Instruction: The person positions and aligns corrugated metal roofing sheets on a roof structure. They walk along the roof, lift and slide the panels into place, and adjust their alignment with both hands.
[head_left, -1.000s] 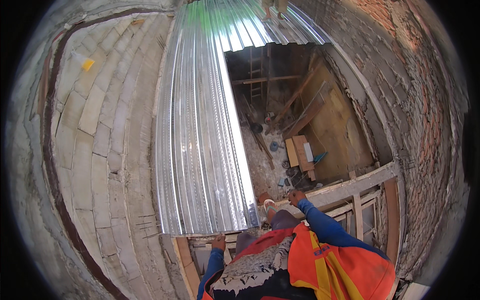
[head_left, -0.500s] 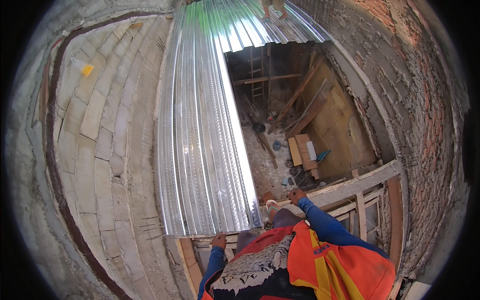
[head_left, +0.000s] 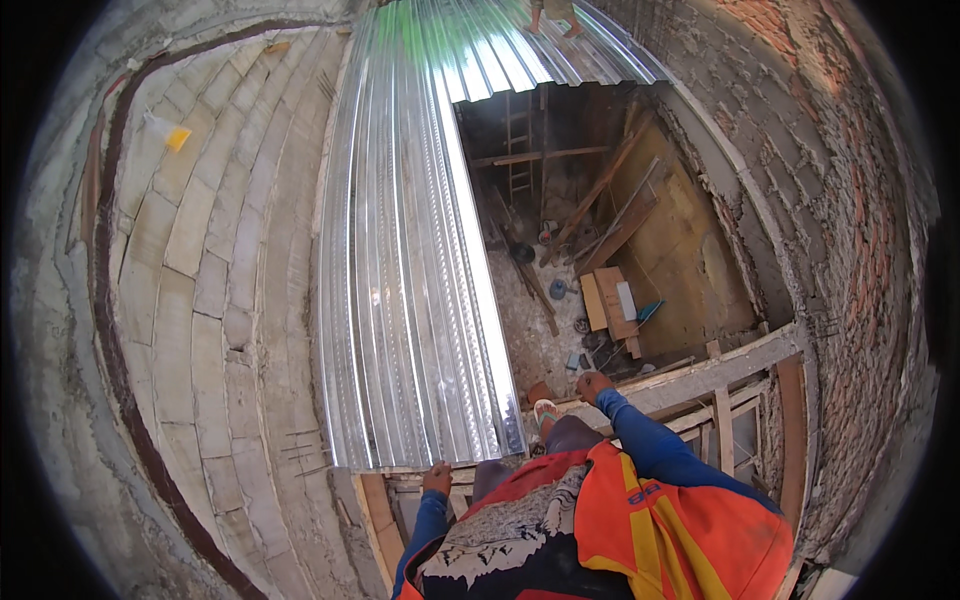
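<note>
A long corrugated metal sheet [head_left: 410,270] runs away from me over the open room below. My left hand [head_left: 437,478] grips its near edge at the bottom right corner. My right hand [head_left: 592,385] holds the top of a wooden beam [head_left: 700,375] that crosses the opening on my right. One sandalled foot [head_left: 543,408] of mine rests by the beam, beside the sheet's corner. I wear blue sleeves and an orange vest.
A block wall [head_left: 200,280] rises on the left and a brick wall [head_left: 850,250] on the right. Far below lie a ladder [head_left: 518,150], planks [head_left: 610,300] and rubble. Another person's feet [head_left: 552,14] stand at the sheet's far end.
The sheet's near end has shifted slightly to the right. Both hands stay where they were.
</note>
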